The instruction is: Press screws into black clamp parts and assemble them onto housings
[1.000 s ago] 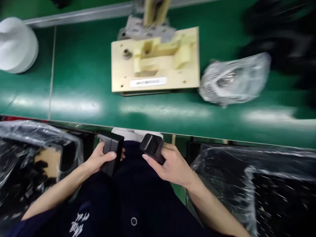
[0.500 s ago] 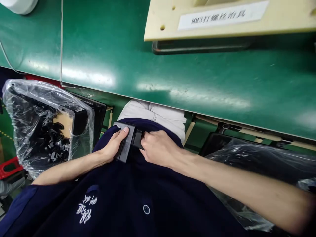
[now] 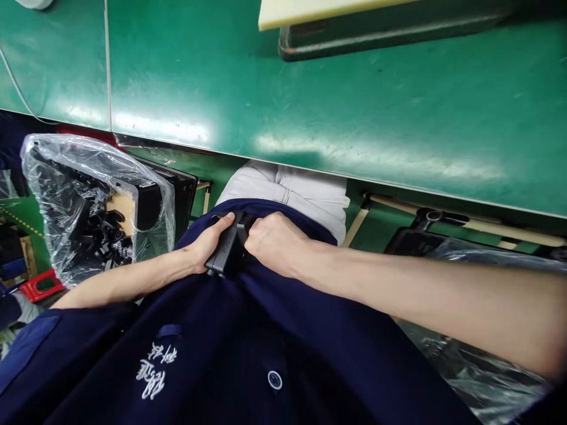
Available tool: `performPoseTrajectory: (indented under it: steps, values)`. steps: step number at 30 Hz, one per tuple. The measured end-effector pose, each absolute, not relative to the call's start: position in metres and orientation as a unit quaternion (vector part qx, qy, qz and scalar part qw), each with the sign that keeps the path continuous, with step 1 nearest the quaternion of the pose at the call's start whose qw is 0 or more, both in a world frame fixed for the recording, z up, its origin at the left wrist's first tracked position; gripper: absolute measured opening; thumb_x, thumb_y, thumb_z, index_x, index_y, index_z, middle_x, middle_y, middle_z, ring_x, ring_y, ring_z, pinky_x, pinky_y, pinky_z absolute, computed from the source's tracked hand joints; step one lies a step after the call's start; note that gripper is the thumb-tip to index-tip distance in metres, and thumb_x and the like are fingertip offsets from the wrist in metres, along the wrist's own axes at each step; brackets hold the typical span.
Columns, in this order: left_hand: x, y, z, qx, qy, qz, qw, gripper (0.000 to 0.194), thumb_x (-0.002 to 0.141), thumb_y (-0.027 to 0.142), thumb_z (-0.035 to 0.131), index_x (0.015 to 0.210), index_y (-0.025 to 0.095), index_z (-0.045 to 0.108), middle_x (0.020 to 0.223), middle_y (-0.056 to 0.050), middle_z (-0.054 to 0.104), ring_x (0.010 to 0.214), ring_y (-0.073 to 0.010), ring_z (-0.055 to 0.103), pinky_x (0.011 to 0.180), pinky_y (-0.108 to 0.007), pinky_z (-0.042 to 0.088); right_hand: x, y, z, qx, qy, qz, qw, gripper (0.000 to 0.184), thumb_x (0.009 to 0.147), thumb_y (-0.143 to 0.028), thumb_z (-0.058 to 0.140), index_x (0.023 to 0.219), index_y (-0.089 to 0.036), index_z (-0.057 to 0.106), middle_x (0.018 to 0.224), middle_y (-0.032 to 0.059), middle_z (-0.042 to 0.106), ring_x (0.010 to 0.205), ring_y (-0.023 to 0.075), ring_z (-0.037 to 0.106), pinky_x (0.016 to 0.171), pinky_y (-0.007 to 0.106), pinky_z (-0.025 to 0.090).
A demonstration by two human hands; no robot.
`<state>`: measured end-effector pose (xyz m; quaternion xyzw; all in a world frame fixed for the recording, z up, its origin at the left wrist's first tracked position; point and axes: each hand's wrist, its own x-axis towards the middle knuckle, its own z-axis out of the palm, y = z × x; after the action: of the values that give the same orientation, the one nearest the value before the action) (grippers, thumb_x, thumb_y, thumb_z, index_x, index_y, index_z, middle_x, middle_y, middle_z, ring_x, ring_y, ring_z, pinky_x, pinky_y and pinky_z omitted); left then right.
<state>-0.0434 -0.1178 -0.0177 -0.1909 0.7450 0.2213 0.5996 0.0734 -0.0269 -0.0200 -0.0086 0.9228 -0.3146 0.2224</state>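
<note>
Green bench [image 3: 186, 77], fingers [image 3: 224, 221] gripping black parts [image 3: 224, 248]

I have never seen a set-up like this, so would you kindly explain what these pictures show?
There is no machine: a person works with two bare hands, filmed by one head-worn camera looking forward and down. The left hand holds a black box; the right hand grips a smaller black piece at its side. On the green table beyond lies a cream board over a dark base, both cut off by the frame. At left, clear plastic surrounds black parts.
</note>
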Motion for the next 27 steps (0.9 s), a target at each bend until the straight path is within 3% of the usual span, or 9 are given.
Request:
performPoseTrajectory:
  steps: [2,4,6,10,13,15,18,22,27]
  values:
    - [-0.043,-0.120,-0.021,-0.077,0.787,0.252,0.558,0.049,0.081,0.061,0.060,0.062,0.017,0.050,0.050,0.004,0.046,0.040,-0.0080,0.042,0.040,-0.021,0.035,0.076,-0.028,-0.021,-0.013,0.910,-0.354,0.215,0.009,0.074,-0.013,0.064,0.068,-0.013,0.071,0.064,0.0091,0.067,0.061,0.0224,0.063,0.052,0.029,0.036]
    - [-0.044,-0.122,-0.023,0.045,0.810,0.296,0.504,0.054,0.075,0.067,0.064,0.060,0.018,0.045,0.050,0.006,0.039,0.043,-0.0059,0.034,0.040,-0.020,0.029,0.082,-0.031,-0.026,-0.006,0.903,-0.379,0.201,0.015,0.078,-0.022,0.062,0.071,-0.012,0.071,0.064,0.0091,0.066,0.059,0.0216,0.063,0.051,0.029,0.036]
    - [-0.047,-0.122,-0.023,0.127,0.818,0.314,0.464,0.058,0.072,0.072,0.061,0.061,0.018,0.045,0.053,0.006,0.037,0.048,-0.0063,0.032,0.043,-0.021,0.028,0.090,-0.036,-0.034,0.005,0.913,-0.377,0.158,0.017,0.080,-0.024,0.062,0.074,-0.012,0.071,0.068,0.0094,0.067,0.061,0.0218,0.064,0.052,0.029,0.037]
    - [-0.053,-0.117,-0.019,0.185,0.837,0.324,0.400,0.063,0.073,0.078,0.054,0.057,0.019,0.040,0.055,0.005,0.036,0.053,-0.0076,0.031,0.047,-0.023,0.028,0.107,-0.046,-0.050,0.088,0.929,-0.354,-0.070,0.012,0.083,-0.022,0.063,0.080,-0.012,0.067,0.075,0.0078,0.066,0.066,0.0194,0.063,0.052,0.028,0.041]
    - [-0.051,-0.115,-0.015,0.139,0.825,0.333,0.435,0.065,0.073,0.080,0.051,0.055,0.020,0.036,0.052,0.005,0.031,0.049,-0.0072,0.027,0.043,-0.024,0.024,0.113,-0.046,-0.055,0.117,0.882,-0.384,-0.247,0.015,0.089,-0.025,0.061,0.082,-0.012,0.065,0.076,0.0059,0.065,0.067,0.0153,0.063,0.056,0.026,0.047]
    - [-0.045,-0.118,-0.013,0.114,0.812,0.329,0.468,0.063,0.073,0.079,0.053,0.056,0.019,0.042,0.052,0.004,0.036,0.048,-0.0073,0.031,0.042,-0.024,0.026,0.110,-0.041,-0.058,0.149,0.840,-0.425,-0.302,0.015,0.089,-0.028,0.063,0.085,-0.014,0.063,0.077,0.0050,0.066,0.067,0.0142,0.063,0.059,0.025,0.050]
    - [-0.037,-0.123,-0.012,0.090,0.803,0.321,0.494,0.061,0.073,0.075,0.057,0.063,0.015,0.056,0.058,0.001,0.051,0.053,-0.0092,0.043,0.047,-0.022,0.036,0.101,-0.029,-0.066,0.215,0.786,-0.496,-0.300,0.019,0.085,-0.034,0.068,0.093,-0.017,0.063,0.081,0.0041,0.068,0.069,0.0156,0.064,0.065,0.026,0.053]
    - [-0.038,-0.118,-0.012,0.052,0.800,0.379,0.462,0.063,0.073,0.076,0.057,0.073,0.013,0.063,0.063,-0.001,0.059,0.057,-0.0120,0.051,0.052,-0.023,0.043,0.091,-0.024,-0.080,0.309,0.682,-0.613,-0.253,0.049,0.076,-0.048,0.074,0.114,-0.020,0.057,0.098,0.0063,0.068,0.087,0.0217,0.066,0.082,0.035,0.054]
    - [-0.044,-0.101,-0.007,0.084,0.802,0.462,0.368,0.059,0.078,0.073,0.051,0.082,0.016,0.061,0.068,-0.001,0.059,0.060,-0.0129,0.052,0.055,-0.025,0.044,0.096,-0.053,-0.076,0.269,0.427,-0.853,-0.130,0.063,0.086,-0.060,0.057,0.130,-0.019,0.040,0.113,0.0129,0.062,0.079,0.0182,0.067,0.066,0.032,0.056]
